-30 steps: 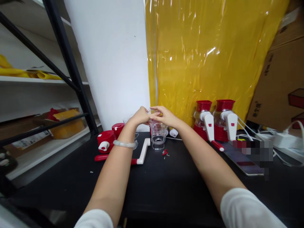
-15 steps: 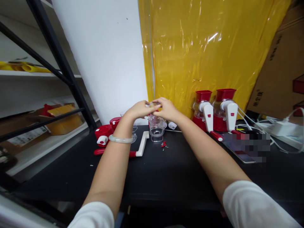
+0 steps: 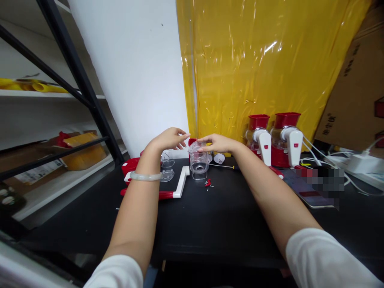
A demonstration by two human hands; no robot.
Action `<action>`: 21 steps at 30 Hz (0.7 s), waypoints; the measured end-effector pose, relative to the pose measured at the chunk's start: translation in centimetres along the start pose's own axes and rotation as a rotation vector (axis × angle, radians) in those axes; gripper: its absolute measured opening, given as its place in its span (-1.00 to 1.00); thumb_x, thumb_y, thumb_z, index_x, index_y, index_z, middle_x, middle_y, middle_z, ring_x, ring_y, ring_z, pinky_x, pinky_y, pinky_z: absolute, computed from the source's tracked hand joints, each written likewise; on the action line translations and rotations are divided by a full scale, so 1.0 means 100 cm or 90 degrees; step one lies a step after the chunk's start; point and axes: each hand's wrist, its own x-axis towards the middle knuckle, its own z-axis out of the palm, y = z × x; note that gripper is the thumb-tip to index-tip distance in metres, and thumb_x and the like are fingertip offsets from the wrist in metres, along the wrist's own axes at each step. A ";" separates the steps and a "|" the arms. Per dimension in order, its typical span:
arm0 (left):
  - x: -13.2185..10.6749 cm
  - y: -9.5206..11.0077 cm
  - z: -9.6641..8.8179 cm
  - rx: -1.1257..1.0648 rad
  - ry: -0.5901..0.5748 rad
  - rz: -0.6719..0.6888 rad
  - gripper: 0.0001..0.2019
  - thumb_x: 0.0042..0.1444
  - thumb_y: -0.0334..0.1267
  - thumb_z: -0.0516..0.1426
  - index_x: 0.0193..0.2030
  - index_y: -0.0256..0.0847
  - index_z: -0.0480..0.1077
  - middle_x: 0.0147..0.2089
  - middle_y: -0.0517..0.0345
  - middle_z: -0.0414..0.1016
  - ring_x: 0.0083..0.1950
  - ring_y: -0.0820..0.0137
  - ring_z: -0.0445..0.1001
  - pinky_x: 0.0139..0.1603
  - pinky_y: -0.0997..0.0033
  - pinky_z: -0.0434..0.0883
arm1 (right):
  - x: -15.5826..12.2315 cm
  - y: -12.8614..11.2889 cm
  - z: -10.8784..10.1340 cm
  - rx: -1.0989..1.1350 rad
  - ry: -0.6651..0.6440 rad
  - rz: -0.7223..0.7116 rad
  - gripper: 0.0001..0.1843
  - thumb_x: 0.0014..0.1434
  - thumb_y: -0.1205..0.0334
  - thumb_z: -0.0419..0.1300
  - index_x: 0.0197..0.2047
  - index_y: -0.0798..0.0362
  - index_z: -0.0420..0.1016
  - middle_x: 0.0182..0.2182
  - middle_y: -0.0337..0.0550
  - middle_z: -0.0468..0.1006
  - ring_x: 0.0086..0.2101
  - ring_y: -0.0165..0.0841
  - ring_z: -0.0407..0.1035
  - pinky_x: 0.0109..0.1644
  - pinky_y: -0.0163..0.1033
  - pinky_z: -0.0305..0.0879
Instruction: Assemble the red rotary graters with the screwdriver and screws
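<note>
My left hand (image 3: 171, 138) is raised left of a clear plastic grinder housing (image 3: 199, 165). Its fingers are apart, with nothing in them. My right hand (image 3: 221, 143) has its thumb and fingers at the top of this housing, which stands upright on the black table. Just in front of the housing lie small red parts (image 3: 208, 183) and several screws. A white crank handle (image 3: 181, 185) with a red grip lies below my left hand. Clear plastic parts (image 3: 167, 175) and a red grinder part (image 3: 131, 165), partly hidden by my left forearm, are at the left.
Two assembled red-and-white grinders (image 3: 258, 138) stand at the back right. Near them are a tablet (image 3: 313, 196), white cables and a power strip (image 3: 358, 163). A screwdriver (image 3: 223, 166) and a white round part (image 3: 219, 159) lie behind my right hand. A shelf rack (image 3: 99, 124) borders the left.
My hands were together above the clear housing and have moved apart. The left went leftward and opened, while the right came down to the housing's top.
</note>
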 end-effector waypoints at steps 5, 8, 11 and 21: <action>-0.001 0.000 0.000 0.029 -0.008 0.011 -0.44 0.20 -0.03 0.14 0.23 -0.40 0.34 -0.14 -0.21 0.61 -0.26 0.26 0.59 -0.32 0.39 0.43 | 0.000 0.009 -0.001 -0.012 -0.035 0.015 -0.36 0.09 -0.05 0.34 0.22 -0.04 0.47 0.17 -0.09 0.50 0.14 -0.13 0.40 0.31 0.07 0.20; -0.003 -0.001 0.000 0.036 -0.012 0.014 -0.35 0.19 0.02 0.15 0.28 -0.43 0.28 -0.15 -0.23 0.60 -0.23 0.22 0.59 -0.33 0.38 0.44 | 0.000 0.014 -0.001 0.001 -0.048 0.007 -0.34 0.09 -0.05 0.34 0.24 -0.07 0.44 0.18 -0.13 0.48 0.16 -0.14 0.37 0.34 0.06 0.17; -0.004 -0.003 0.000 0.046 -0.019 0.015 -0.28 0.17 0.04 0.17 0.34 -0.42 0.22 -0.10 -0.24 0.60 -0.21 0.21 0.59 -0.33 0.38 0.43 | 0.001 0.017 0.001 0.004 -0.051 0.009 -0.31 0.07 -0.07 0.34 0.25 -0.07 0.43 0.22 -0.12 0.44 0.20 -0.14 0.33 0.37 0.05 0.12; 0.016 -0.011 0.017 0.179 -0.071 0.139 -0.54 0.04 -0.02 0.27 0.07 -0.11 0.54 -0.02 0.00 0.62 -0.04 0.22 0.53 -0.03 0.36 0.37 | 0.004 0.027 0.003 0.044 -0.060 0.003 -0.36 0.04 -0.02 0.39 0.20 -0.15 0.48 0.22 -0.17 0.44 0.22 -0.13 0.31 0.38 0.11 0.09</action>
